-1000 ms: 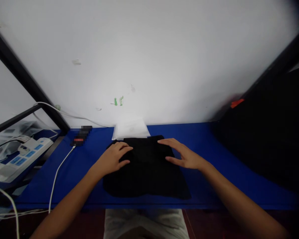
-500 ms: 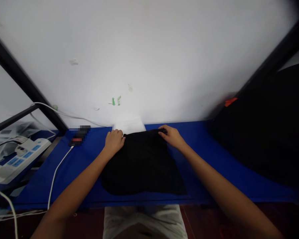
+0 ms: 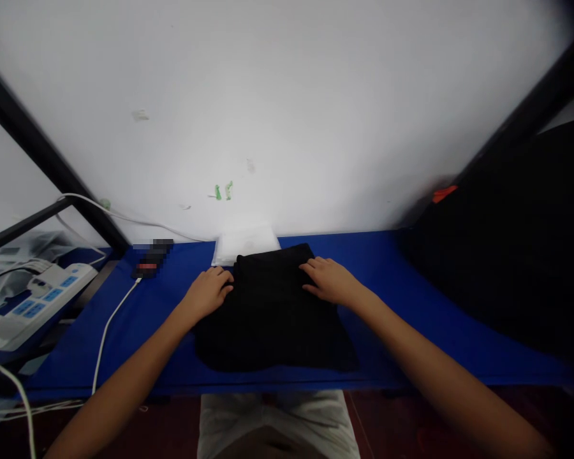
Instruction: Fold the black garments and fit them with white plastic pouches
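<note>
Centrally in the head view, the black cloth (image 3: 277, 312) lies on the blue tabletop (image 3: 387, 268), its outline uneven towards the near edge. The left hand (image 3: 208, 293) rests at its left margin, the right hand (image 3: 332, 280) at its upper right; both have bent fingers parted from the thumbs, with no pinch visible. Light, even pressure outward from the middle would probably flatten the fabric without dragging its layers. A white packet (image 3: 243, 243) sits immediately behind, limiting room at the far edge; whether the cloth overlaps it is unclear. A white cable (image 3: 106, 331) runs near the left forearm; a power strip (image 3: 43, 303) lies farther left.
</note>
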{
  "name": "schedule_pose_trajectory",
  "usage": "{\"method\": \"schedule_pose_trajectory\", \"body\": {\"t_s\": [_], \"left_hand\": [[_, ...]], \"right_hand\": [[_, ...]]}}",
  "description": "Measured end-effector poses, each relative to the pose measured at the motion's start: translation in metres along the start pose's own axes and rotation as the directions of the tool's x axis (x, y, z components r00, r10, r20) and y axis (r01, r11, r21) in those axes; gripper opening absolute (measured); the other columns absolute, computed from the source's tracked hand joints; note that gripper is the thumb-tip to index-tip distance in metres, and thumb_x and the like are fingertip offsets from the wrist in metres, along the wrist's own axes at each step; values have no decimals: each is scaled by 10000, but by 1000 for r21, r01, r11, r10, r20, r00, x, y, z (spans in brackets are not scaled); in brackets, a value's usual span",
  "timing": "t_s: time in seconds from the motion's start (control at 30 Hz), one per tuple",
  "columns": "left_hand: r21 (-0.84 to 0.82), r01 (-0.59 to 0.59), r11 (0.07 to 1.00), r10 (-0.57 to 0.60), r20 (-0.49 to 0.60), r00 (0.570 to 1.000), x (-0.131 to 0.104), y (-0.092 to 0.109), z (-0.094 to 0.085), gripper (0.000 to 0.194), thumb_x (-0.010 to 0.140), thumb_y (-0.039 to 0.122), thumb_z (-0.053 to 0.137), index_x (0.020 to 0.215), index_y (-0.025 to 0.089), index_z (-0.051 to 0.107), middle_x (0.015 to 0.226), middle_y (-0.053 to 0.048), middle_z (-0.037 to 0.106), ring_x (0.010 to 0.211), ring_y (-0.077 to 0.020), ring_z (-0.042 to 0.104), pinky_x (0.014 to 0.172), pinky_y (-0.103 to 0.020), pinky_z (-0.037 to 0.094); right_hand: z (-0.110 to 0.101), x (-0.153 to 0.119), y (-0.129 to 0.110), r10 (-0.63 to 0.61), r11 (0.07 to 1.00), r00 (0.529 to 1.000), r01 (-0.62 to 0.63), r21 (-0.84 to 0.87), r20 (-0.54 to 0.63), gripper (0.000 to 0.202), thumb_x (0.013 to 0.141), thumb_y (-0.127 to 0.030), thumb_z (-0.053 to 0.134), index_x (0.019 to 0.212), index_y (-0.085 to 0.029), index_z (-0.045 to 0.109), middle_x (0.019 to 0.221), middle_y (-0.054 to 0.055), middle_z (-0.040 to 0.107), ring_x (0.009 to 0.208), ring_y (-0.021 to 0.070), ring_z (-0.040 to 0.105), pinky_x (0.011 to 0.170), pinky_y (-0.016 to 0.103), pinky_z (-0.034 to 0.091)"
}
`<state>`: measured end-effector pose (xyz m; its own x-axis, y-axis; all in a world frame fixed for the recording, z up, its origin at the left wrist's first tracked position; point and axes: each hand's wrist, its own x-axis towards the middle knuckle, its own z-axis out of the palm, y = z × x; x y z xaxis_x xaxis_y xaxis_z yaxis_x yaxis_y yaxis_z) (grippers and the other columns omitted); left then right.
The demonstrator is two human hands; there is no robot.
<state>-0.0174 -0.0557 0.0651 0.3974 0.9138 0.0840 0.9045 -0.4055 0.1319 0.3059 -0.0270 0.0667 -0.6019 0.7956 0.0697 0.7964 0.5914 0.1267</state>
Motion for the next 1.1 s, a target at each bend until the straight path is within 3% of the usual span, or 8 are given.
{"method": "schedule_pose_trajectory", "body": {"t_s": [0.1,0.27,0.37,0.5,0.7,0.8,0.93,1.1], "left_hand": [[3,13,1000,-13,4,1000,-3,-6,-7,152,896,154,542,1002,190,645,984,-67,669,961,-249,604,853,-379,467],[-80,-99,992,94,-61,994,-7,2,-2,287,914,348,569,1158,205,621,1143,-101,613,1058,-271,562,921,-428,457],[-156,-179,972,164,-102,981,-9,6,-1,156,876,245,587,1010,208,658,1143,-89,612,1068,-261,550,949,-449,438],[-318,-286,904,221,-226,949,-30,10,-24,148,850,149,521,921,219,631,1088,-57,628,1039,-212,566,958,-406,432],[-506,-260,822,371,132,919,-73,21,-51,140,866,219,551,980,244,629,889,-3,666,844,-160,623,816,-297,490],[-540,-113,834,272,226,935,-70,26,-40,178,929,336,525,1030,237,634,878,-2,680,781,-147,643,731,-266,513],[-316,-77,946,71,-29,997,-53,30,-10,338,923,474,534,1136,225,615,1088,-70,662,982,-220,631,855,-356,518],[12,-106,994,106,-66,992,-53,31,27,872,784,740,552,1493,274,346,1556,-146,319,1421,-454,238,1099,-648,236]], "right_hand": [[2,-6,9,2,1000,1000,-2,8,-25,299,850,-260,657,1123,-143,616,1073,145,648,972,296,616,818,401,487],[-3,-12,12,-55,992,990,69,107,-130,205,846,-174,622,1051,-176,625,1026,117,625,945,272,586,826,398,491],[-11,-20,9,-45,953,980,100,287,-191,124,860,-161,569,969,-203,613,971,97,619,922,256,575,802,394,498],[-27,-49,1,-39,810,981,142,568,-190,60,890,-208,521,905,-216,578,1052,95,641,990,245,596,850,400,493],[-38,-102,-26,-149,725,981,23,688,125,111,871,-337,637,909,-233,629,1021,59,678,931,222,648,802,336,519],[-37,-101,-43,-83,788,985,-28,615,152,192,910,-396,594,1010,-242,652,957,57,677,850,225,657,739,342,536],[-21,-77,-67,67,889,993,-14,457,-100,283,981,-371,447,1116,-214,640,1089,127,672,995,281,645,850,433,546],[27,-61,-86,154,952,974,-102,289,-164,661,937,-589,440,1434,-153,445,1500,219,390,1417,411,283,1060,610,375]]}}
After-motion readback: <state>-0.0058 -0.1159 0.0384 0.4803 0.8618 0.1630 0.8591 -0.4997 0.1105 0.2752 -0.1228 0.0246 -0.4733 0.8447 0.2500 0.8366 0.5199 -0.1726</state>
